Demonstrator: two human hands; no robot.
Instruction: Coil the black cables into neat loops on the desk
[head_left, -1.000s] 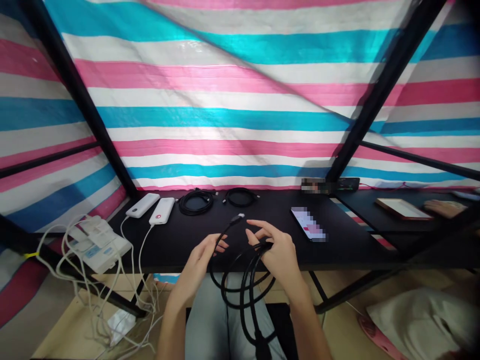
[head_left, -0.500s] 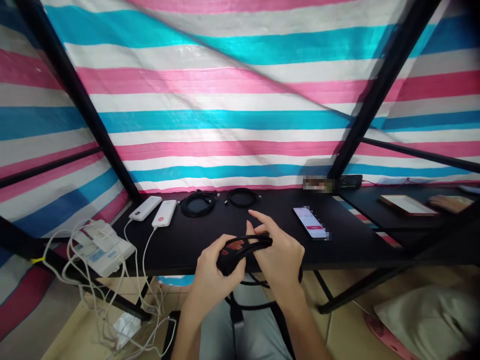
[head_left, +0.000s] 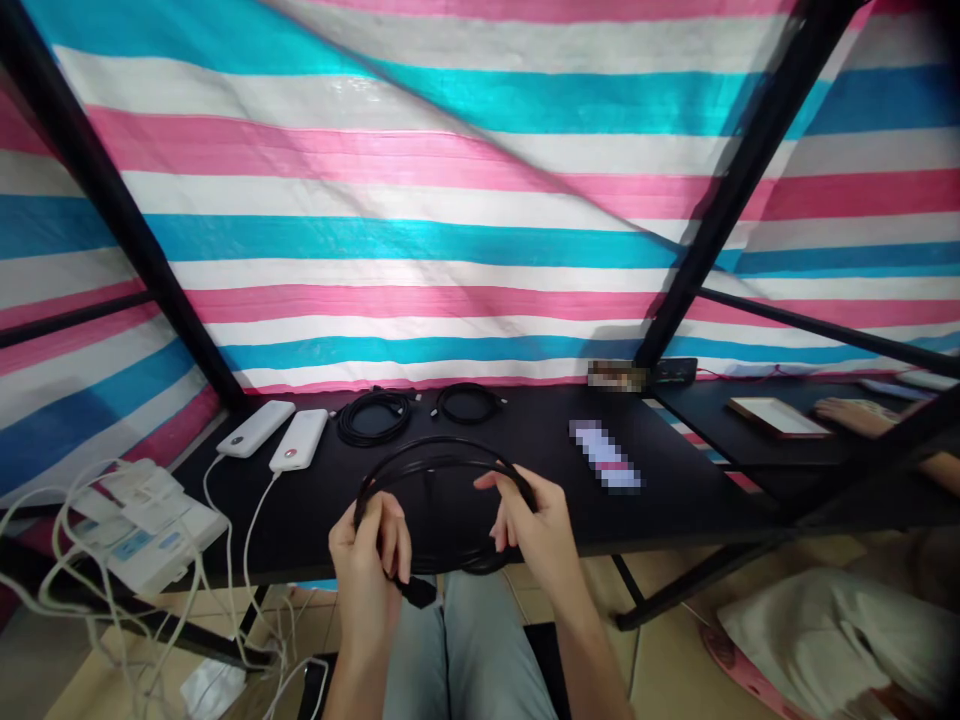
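A looped black cable is stretched between my two hands above the table's front edge, its loops standing out as a wide ring. My left hand grips the ring's left side with curled fingers. A black connector end juts out beneath those fingers; its exact kind is unclear. On the right side, my right hand pinches the loops between thumb and fingers. Beyond the ring lie a larger coiled black cable and a smaller one, both with metal plug ends showing.
Two white power banks with white cables lie at the left. A white power strip sits among tangled white cords. To the right are a blurred phone, a small black box, a white-topped flat item and another person's hand.
My hands have moved apart, and the bunched cable has opened into a wide ring between them. The black connector end now shows below my left hand. The view has shifted slightly right.
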